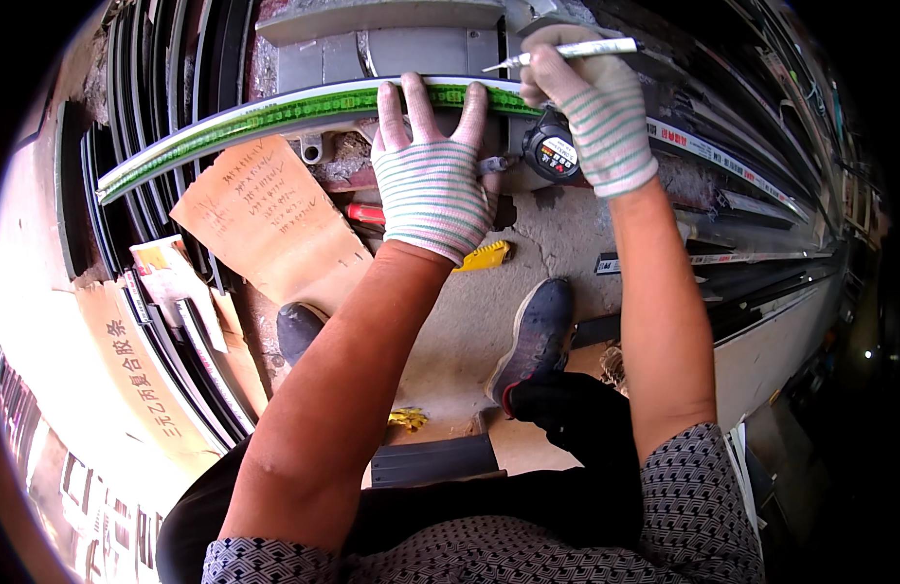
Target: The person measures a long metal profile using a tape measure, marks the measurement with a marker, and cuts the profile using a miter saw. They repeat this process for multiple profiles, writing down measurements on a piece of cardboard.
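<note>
A long profile strip (727,159) with a white face lies across in front of me. Along it runs the green blade of a tape measure (246,125), pulled out to the left from its dark round case (555,156). My left hand (429,180), in a striped white glove, presses on the blade and strip with its fingers spread. In my gloved right hand (601,112) is a slim white marker pen (596,48), its tip pointing left just beyond the strip. The right hand's lower edge is by the tape case; whether it touches is unclear.
Cardboard with handwriting (265,219) lies left of my left hand. Near that wrist are a red-handled tool (364,213) and a yellow piece (484,256). Dark profile bars (192,58) are stacked left, more strips (752,273) right. My shoes (538,331) stand close below.
</note>
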`<action>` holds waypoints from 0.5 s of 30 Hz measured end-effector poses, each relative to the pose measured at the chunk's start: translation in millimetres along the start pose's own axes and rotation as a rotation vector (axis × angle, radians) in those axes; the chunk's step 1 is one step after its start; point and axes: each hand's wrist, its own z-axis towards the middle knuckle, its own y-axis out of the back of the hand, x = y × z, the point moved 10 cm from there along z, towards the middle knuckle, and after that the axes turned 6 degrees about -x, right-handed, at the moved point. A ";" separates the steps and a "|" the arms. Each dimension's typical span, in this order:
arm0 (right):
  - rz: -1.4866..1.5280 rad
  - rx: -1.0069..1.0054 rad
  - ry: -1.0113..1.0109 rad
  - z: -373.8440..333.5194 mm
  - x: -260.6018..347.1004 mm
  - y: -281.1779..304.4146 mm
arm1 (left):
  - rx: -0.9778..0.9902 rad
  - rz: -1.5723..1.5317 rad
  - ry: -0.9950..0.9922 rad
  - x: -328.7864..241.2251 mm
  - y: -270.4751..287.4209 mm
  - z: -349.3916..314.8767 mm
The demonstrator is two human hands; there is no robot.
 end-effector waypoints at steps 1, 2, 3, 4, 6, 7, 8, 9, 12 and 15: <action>-0.017 0.040 0.003 6.0 -4.9 -2.2 | -0.002 -0.001 0.000 -0.2 -1.4 0.0; -0.039 0.079 -0.041 9.4 -12.8 -3.4 | -0.001 -0.006 -0.002 -0.7 -2.3 -0.1; -0.075 0.122 -0.014 13.7 -13.4 -5.6 | 0.000 -0.012 -0.005 -1.4 -2.6 0.0; -0.107 0.168 0.011 17.5 -14.3 -9.6 | 0.002 -0.014 -0.005 -1.2 -2.6 -0.7; -0.191 0.256 0.060 25.5 -14.6 -13.7 | 0.002 0.001 -0.010 -1.6 -3.3 -0.1; -0.136 0.240 0.004 27.6 -17.1 -16.4 | 0.002 0.010 -0.012 -0.6 -3.8 -0.1; -0.083 0.223 -0.053 27.3 -20.1 -21.6 | -0.001 0.009 -0.010 0.2 -4.0 -0.5; -0.030 0.204 -0.111 25.9 -23.5 -26.2 | -0.004 0.007 -0.010 0.8 -4.3 -1.2; -0.087 0.187 -0.065 23.8 -19.8 -30.0 | -0.022 -0.013 -0.001 2.0 -4.5 -2.0; -0.219 0.250 0.039 23.6 -20.0 -27.2 | -0.013 -0.012 -0.001 1.8 -4.9 -2.0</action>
